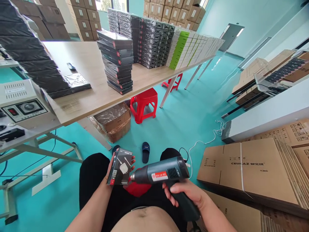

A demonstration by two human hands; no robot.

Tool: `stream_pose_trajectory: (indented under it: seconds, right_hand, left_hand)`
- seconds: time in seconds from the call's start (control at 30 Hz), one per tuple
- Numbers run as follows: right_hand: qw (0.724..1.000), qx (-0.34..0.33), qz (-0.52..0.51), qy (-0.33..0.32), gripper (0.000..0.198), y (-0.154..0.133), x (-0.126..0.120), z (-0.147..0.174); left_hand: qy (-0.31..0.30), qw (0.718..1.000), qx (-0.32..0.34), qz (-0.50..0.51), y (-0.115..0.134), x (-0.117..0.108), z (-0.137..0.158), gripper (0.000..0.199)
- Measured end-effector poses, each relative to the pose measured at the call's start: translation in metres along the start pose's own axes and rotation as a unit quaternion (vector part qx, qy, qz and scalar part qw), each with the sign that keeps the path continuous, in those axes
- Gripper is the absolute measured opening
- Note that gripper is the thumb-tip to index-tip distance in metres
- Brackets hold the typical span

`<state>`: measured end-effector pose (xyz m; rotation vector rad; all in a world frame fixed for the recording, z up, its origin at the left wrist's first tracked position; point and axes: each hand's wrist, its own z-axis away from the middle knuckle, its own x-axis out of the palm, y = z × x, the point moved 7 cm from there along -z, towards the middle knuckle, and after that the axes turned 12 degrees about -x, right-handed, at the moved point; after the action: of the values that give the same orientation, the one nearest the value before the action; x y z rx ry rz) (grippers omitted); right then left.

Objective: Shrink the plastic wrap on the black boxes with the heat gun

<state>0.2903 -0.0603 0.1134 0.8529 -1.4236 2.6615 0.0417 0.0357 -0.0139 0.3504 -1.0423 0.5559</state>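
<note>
Held up over my lap, a black retail box (122,167) printed with a white charger and cable rests in my left hand (109,169), whose fingers wrap around its back and sides. My right hand (184,191) grips the handle of a dark blue-grey heat gun (160,173) with a red and white label. The gun's metal nozzle points left at the box's right edge, a small distance from it. Ahead, a stack of similar black boxes (118,62) stands near the table's edge.
On the wooden table (84,67) stand wrapped black boxes (154,42) and white and green boxes (185,48). A control machine (24,100) sits at left. Red stools (144,101) and an open carton (116,122) are under the table. Flattened cartons (246,167) and a white cable (202,141) lie at right.
</note>
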Motion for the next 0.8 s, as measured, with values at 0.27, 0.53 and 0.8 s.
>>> stream_pose_trajectory:
  seconds: [0.27,0.53,0.8]
  right_hand:
    - [0.992,-0.094,-0.037,0.077,0.029,-0.027,0.009,-0.056]
    - [0.979,-0.053,-0.133,0.146,0.025,-0.021,-0.008,-0.05]
    - [0.975,-0.044,-0.157,0.149,0.026,-0.014,0.0,-0.06]
  left_hand:
    - [0.091,0.994,-0.017,-0.059,-0.011,-0.011,0.006,0.048]
    - [0.134,0.988,0.064,-0.045,0.003,-0.016,0.01,0.044]
    - [0.151,0.986,0.044,-0.048,-0.001,-0.012,0.004,0.038]
